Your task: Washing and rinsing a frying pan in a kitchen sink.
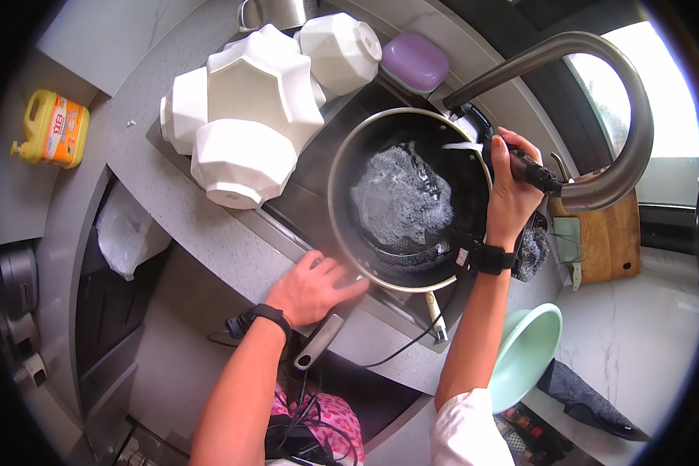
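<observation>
A dark frying pan (408, 274) with a pale rim sits over the sink, its bottom covered by foamy water. My right hand (515, 180) grips the black pull-down faucet spray head (521, 165) at the pan's right edge, and a stream of water runs from it into the pan. The curved metal faucet neck (635, 99) arches behind. My left hand (317, 288) rests by the sink's front edge, fingers apart, beside the pan's metal handle (319, 342); it does not grip the handle. White faceted bowls (244, 157) are stacked to the left of the pan.
A purple soap box (415, 61) stands behind the sink. At the right are a wooden cutting board (611, 239), a steel-wool scrubber (531, 253), a green basin (527, 355) and a dark cloth (585, 399). A yellow detergent jug (55, 129) stands at the far left. A thin black cable crosses the front edge.
</observation>
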`<state>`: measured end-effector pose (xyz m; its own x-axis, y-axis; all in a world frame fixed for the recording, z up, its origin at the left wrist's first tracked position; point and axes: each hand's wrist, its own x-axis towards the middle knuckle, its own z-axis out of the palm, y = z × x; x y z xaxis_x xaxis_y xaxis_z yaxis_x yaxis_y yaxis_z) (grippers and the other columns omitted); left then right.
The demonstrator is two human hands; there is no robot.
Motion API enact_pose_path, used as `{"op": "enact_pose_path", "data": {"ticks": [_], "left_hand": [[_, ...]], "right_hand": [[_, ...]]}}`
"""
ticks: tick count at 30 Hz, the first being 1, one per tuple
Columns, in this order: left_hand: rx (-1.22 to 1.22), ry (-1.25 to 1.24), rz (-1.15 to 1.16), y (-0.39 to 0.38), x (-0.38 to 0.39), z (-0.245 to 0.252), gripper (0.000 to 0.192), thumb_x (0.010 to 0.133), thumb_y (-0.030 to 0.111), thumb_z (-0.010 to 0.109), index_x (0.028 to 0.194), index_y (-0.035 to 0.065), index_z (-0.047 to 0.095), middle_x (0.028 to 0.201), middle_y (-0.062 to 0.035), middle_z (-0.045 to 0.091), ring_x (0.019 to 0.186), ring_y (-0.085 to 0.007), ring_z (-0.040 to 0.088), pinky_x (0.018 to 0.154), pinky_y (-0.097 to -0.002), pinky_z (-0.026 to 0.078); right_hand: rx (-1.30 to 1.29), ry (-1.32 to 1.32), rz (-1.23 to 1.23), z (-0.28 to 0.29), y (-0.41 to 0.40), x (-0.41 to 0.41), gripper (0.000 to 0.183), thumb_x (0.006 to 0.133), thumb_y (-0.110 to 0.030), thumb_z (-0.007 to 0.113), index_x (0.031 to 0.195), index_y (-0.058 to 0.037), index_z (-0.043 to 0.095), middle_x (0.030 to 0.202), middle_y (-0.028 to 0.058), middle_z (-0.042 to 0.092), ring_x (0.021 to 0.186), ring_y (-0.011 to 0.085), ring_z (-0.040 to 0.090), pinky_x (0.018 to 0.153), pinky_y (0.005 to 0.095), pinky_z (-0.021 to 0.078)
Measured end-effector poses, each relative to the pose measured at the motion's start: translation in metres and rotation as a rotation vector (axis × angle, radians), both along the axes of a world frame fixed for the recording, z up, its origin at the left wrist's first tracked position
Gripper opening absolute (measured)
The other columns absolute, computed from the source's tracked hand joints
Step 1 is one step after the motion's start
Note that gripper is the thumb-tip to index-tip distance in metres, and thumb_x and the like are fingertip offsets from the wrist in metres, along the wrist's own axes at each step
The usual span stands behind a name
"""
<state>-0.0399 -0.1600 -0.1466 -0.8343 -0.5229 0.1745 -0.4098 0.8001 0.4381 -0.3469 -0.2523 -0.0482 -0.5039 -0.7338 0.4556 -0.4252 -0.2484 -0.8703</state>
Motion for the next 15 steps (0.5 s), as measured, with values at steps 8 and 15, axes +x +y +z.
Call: {"op": "enact_pose_path", "data": {"ticks": [8,15], "left_hand": [[-0.024,0.033,0.007,0.000,0.001,-0.002,0.047,0.088,0.013,0.059,0.132,0.0276,0.067,0.102,-0.0032,0.068,0.100,-0.0218,0.065,0.100,-0.0438,0.046],[-0.026,0.029,0.000,0.001,0.000,-0.004,0.049,0.088,0.012,0.058,0.134,0.0283,0.065,0.102,-0.0035,0.068,0.101,-0.0220,0.065,0.100,-0.0444,0.047]], "right_hand": [[-0.024,-0.046,-0.010,-0.004,-0.010,0.013,0.021,0.094,-0.011,0.080,0.110,-0.0010,0.071,0.111,0.0052,0.074,0.088,0.0080,0.066,0.083,0.0231,0.0535],[0.037,-0.099,0.125,0.000,-0.005,0.030,0.018,0.095,-0.008,0.078,0.111,-0.0014,0.071,0.108,0.0060,0.075,0.092,0.0086,0.067,0.086,0.0246,0.0534]]}}
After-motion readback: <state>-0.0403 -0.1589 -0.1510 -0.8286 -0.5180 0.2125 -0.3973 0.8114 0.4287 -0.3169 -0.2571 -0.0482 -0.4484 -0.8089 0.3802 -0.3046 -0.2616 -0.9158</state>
